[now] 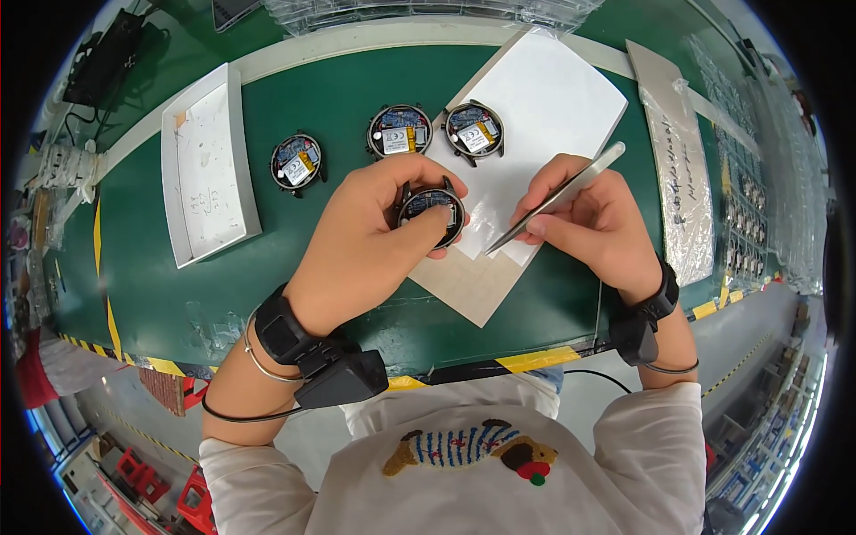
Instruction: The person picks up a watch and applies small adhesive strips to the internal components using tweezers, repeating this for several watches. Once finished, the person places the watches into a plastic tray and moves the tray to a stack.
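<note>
My left hand (379, 227) is closed round an opened watch case (434, 214), its thumb lying across the exposed inside. Between the thumb and fingers of my right hand (588, 214) is a pair of metal tweezers (571, 185), the tip pointing down and left above a white sheet (557, 107). The tweezers' tip is apart from the held watch case. Beyond my hands lie three more opened watch cases: one at the left (297, 164), a middle one (399, 131), and a third (474, 131) on the sheet's left edge. Circuit boards and silver-and-yellow batteries show inside them.
A shallow white box (210, 169) stands on the green table (312, 80) at the left. Grey-brown board (473, 290) lies under the white sheet. A plastic-wrapped cardboard piece (673, 169) and clear trays of small parts (744, 214) are at the right. Striped tape (535, 359) marks the near edge.
</note>
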{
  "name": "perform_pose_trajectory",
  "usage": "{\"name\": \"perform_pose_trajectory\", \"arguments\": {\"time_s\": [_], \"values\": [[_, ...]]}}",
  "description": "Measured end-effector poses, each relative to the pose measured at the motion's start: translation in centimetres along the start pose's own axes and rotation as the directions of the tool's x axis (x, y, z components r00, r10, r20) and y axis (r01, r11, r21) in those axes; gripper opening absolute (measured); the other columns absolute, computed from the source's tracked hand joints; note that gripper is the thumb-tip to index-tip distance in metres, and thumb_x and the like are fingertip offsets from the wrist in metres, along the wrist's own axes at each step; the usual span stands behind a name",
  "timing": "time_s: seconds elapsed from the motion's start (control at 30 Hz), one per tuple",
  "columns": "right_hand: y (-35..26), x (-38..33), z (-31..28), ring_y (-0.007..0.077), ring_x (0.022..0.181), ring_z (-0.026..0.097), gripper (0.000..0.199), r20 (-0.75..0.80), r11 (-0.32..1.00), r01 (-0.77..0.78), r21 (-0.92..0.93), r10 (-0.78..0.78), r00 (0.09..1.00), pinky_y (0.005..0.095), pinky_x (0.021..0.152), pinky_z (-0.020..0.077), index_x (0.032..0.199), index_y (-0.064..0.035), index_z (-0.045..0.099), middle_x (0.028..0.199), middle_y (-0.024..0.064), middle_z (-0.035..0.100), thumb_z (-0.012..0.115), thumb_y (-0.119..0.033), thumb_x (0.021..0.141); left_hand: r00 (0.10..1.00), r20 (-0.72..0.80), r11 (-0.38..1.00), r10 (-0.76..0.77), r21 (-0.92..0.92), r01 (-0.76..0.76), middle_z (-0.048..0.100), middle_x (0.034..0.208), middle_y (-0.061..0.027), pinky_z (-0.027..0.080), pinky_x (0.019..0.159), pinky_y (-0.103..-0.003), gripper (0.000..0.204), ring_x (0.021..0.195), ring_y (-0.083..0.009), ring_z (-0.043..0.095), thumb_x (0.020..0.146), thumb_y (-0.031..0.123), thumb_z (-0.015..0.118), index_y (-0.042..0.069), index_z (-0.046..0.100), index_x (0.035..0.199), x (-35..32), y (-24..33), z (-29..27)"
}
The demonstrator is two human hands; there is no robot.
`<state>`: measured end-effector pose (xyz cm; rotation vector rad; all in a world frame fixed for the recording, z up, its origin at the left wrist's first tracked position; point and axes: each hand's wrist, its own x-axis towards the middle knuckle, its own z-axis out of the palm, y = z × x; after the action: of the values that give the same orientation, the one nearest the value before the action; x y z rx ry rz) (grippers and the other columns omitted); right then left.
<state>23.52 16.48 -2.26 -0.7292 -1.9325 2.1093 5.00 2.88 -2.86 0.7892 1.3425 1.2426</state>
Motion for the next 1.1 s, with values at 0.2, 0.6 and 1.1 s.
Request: {"name": "perform_pose_trajectory", "arguments": {"time_s": [0.2,0.6,1.1], "values": [[0.3,0.2,-0.7,0.0166,0.082,0.064,0.012,0.032,1.0,-0.015,0.017,0.014,0.999,0.0273,0.074,0.0541,0.091,0.0001,0.052,0.087,0.0088,0.061,0.059,0.003,0.081,1.0,0.001,1.0,-0.019,0.014,0.019,0.06,0.087,-0.006,0.051,0.064,-0.022,0.018,0.076,-0.009,0.059,0.084,0.001,0.052,-0.004,0.057,0.1,-0.1,0.1,0.1],[-0.1,-0.1,0.0,0.0281,0.09,0.066,0.009,-0.12,0.976,0.122,0.182,-0.101,0.988,0.033,0.075,0.058,0.096,-0.0038,0.044,0.088,0.008,0.055,0.051,-0.007,0.09,0.999,0.026,0.992,-0.039,-0.12,0.042,0.06,0.089,-0.0074,0.052,0.068,-0.023,0.021,0.08,-0.0104,0.06,0.085,-0.001,0.049,-0.005,0.055,0.105,-0.3,0.7,0.4],[0.1,-1.3,2.4,0.0352,0.091,0.064,0.015,-0.193,0.913,0.383,0.138,-0.355,0.915,0.0414,0.078,0.0582,0.102,-0.0033,0.035,0.095,0.0111,0.043,0.045,-0.01,0.093,0.997,0.072,0.983,0.031,-0.184,-0.017,0.061,0.101,-0.0133,0.054,0.077,-0.029,0.028,0.09,-0.019,0.064,0.087,0.0,0.048,-0.006,0.051,0.115,-1.1,0.1,2.3]]}}
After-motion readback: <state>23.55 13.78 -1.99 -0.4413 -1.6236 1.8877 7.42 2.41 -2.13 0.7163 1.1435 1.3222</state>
